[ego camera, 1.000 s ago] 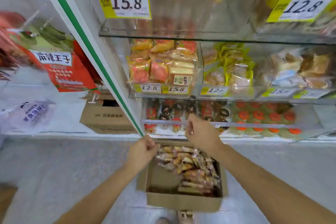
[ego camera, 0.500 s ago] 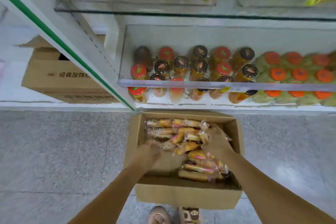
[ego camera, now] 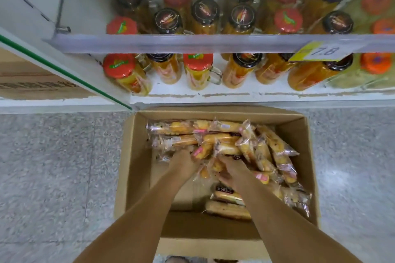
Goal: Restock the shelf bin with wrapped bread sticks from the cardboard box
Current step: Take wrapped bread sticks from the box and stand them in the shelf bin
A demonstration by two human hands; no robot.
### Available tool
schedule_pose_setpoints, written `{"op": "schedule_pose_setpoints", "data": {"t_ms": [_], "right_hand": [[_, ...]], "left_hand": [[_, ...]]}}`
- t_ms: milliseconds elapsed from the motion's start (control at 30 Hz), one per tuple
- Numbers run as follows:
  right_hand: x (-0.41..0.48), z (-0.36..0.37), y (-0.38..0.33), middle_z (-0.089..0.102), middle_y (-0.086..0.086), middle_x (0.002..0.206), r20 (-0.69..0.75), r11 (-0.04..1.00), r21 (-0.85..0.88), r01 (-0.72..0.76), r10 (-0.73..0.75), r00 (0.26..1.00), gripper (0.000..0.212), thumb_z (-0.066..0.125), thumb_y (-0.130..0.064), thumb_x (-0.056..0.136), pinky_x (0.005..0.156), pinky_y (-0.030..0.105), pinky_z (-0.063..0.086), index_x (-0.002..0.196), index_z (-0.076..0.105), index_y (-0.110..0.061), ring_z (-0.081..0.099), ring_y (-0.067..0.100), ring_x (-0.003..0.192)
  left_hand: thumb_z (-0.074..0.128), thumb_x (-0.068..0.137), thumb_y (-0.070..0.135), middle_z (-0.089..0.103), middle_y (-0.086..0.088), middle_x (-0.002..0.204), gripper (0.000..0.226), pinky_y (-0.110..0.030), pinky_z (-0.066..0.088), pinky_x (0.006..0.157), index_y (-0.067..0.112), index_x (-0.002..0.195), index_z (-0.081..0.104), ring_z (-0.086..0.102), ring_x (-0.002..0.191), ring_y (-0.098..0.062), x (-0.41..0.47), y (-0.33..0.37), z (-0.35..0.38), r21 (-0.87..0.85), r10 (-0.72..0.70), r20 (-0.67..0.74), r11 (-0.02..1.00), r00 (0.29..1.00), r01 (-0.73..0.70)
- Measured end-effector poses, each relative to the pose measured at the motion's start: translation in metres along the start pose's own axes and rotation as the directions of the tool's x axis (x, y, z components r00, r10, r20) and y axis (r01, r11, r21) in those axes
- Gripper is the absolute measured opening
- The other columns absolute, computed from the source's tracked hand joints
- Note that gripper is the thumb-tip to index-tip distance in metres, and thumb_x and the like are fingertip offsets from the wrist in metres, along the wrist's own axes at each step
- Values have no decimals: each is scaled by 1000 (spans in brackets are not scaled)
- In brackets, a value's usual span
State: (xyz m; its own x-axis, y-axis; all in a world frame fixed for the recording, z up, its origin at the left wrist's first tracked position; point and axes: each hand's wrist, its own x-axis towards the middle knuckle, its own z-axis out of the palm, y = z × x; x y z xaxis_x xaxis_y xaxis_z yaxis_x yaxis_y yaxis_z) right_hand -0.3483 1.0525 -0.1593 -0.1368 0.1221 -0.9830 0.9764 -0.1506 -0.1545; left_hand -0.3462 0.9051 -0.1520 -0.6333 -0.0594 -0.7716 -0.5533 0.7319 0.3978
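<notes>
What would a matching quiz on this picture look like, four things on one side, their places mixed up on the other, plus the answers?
Things:
1. cardboard box
2. wrapped bread sticks
3. yellow price tag
4. red-lidded jars

Places:
A. on the clear rail
B. on the floor, in front of the shelving
C. standing on the bottom shelf
D. piled inside the box

Pairs: 1-B, 2-D, 3-A, 4-C
</notes>
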Motion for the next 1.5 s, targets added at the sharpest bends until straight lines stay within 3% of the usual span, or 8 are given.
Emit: {"op": "schedule_pose_setpoints", "data": {"t_ms": [133, 333, 433, 733, 933, 1067, 1300, 1500], "right_hand": [[13, -3, -1, 66, 16, 106, 14, 992, 109, -60, 59, 998, 22, 71, -17, 83, 83, 40, 57, 100, 62, -5, 66, 28, 93], [-5, -15, -12, 61, 15, 82, 142, 949, 273, -160, 124, 982, 5, 60, -3, 89, 46, 38, 58, 89, 57, 1, 63, 25, 69], [-26, -23, -14, 63, 15, 92, 184, 962, 196, -191, 155, 971, 10, 60, -4, 88, 51, 40, 59, 97, 56, -1, 70, 27, 68], [-127, -68, -16, 58, 15, 96, 115, 970, -190, -155, 179, 977, 27, 59, 1, 78, 87, 40, 55, 104, 58, -4, 60, 25, 80], [-224, -77, -30, 54, 8, 71, 88, 835, -534, 135, -104, 991, 16, 54, 9, 71, 66, 28, 52, 78, 56, -5, 53, 16, 62], [-312, -74, -52, 59, 3, 66, 243, 714, -515, 474, -408, 880, 44, 59, 5, 74, 53, 27, 43, 109, 49, -21, 52, 16, 61], [-481, -69, -84, 48, -16, 42, 302, 433, -419, 798, -762, 573, 22, 67, -33, 86, 49, 13, 34, 75, 50, -24, 44, 2, 44], [-609, -58, -94, 49, 10, 50, 358, 142, -405, 903, -884, 300, 21, 62, -38, 88, 44, 19, 39, 81, 58, -19, 49, 9, 38]], "left_hand": [[62, 87, 31, 65, -2, 105, 34, -30, 50, 81, 16, 117, 57, 61, 91, -16, 18, 1, 16, 23, -45, 13, 999, 999, 44], [61, 89, 26, 60, 3, 84, 19, -23, 47, 62, 12, 102, 58, 57, 72, -10, 28, 3, 20, 121, -95, 54, 989, 994, 88], [58, 90, 33, 53, 1, 81, 24, -22, 41, 58, 11, 85, 49, 51, 68, -10, 13, 9, 5, 135, -179, 132, 978, 975, 161], [68, 82, 17, 61, -4, 87, 34, -28, 50, 76, 4, 113, 61, 62, 86, -19, -91, 14, -69, 147, -251, 288, 965, 924, 216], [66, 82, 4, 57, -2, 84, 48, -23, 45, 57, 6, 127, 48, 54, 65, -13, -184, 43, -131, -97, -137, 267, 981, 954, 168], [65, 79, 3, 52, -7, 108, 50, -20, 44, 53, 14, 124, 44, 53, 73, -12, -258, 71, -177, -201, 12, 191, 979, 982, 27], [77, 58, 9, 58, -4, 99, 55, -19, 45, 66, 23, 103, 49, 57, 86, -16, -372, 114, -261, -373, 257, -27, 894, 966, -248], [58, 89, 39, 64, 5, 96, 19, -11, 44, 71, 36, 106, 53, 61, 86, -9, -468, 155, -331, -386, 421, -300, 767, 856, -513]]}}
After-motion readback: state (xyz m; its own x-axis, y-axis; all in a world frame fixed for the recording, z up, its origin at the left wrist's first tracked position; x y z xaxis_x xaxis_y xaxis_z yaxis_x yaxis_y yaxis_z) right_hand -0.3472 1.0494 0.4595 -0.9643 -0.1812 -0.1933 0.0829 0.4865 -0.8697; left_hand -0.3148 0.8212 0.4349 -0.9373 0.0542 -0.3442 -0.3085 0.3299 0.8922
